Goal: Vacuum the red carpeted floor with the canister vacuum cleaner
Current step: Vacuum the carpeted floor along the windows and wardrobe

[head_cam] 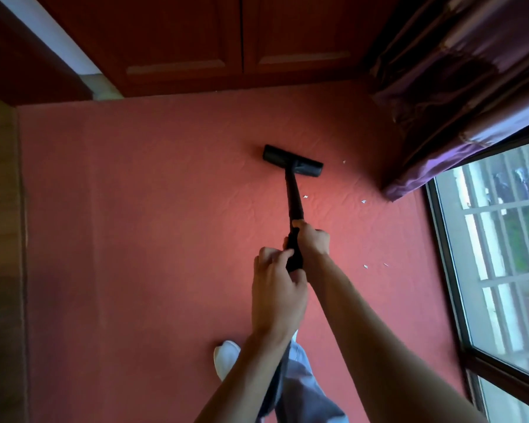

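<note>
I see both grips closed round the black wand [294, 206]: my right hand [313, 244] ahead, left hand [277, 293] behind. The floor head [292, 161] lies flat on the red carpet [165, 209] beyond them, paper scraps [364, 201] to its right.

I see a dark wood cabinet [196, 41] w/ two paneled doors along the far wall. Purple curtain [458, 87] hangs top right, hem near the window [501, 254], which has white bars outside. Wood-grain furniture panel [0, 239] at left edge. White shoe [225, 358] and blue-grey trouser leg [300, 389] at bottom.
</note>
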`<action>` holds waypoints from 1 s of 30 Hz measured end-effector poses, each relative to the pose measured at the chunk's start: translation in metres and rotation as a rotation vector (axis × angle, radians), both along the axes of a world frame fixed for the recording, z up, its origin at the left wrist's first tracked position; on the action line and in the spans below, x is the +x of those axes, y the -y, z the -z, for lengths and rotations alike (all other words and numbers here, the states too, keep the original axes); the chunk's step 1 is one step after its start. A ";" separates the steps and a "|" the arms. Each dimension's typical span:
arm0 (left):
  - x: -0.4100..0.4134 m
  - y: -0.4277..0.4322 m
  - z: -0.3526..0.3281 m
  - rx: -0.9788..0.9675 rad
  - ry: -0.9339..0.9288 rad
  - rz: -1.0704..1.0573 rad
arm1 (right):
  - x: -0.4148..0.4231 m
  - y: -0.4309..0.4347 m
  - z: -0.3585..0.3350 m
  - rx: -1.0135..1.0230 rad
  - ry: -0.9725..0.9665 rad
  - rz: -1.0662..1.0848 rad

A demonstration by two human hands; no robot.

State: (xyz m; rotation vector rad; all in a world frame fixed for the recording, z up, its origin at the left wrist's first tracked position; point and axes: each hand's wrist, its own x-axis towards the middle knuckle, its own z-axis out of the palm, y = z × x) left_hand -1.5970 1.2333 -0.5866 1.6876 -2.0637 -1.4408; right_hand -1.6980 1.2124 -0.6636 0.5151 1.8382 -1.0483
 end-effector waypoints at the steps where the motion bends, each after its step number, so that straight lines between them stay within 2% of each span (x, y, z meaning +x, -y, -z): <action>1: 0.005 -0.004 -0.005 0.004 -0.006 -0.005 | 0.006 -0.011 -0.003 0.017 -0.013 0.002; 5: 0.027 -0.028 -0.017 0.054 0.071 -0.037 | 0.038 -0.057 -0.009 0.107 -0.084 -0.046; 13: 0.043 -0.041 -0.003 0.074 0.160 -0.019 | 0.059 -0.084 -0.001 0.158 -0.001 0.012; 16: 0.033 -0.034 0.007 0.130 0.132 0.012 | 0.045 -0.074 0.007 0.119 0.016 0.051; 24: -0.023 0.000 0.029 0.077 0.066 0.090 | -0.018 -0.033 0.028 0.041 0.004 0.090; 30: -0.011 0.005 0.023 0.121 0.077 0.120 | -0.004 -0.051 0.003 0.100 -0.005 0.051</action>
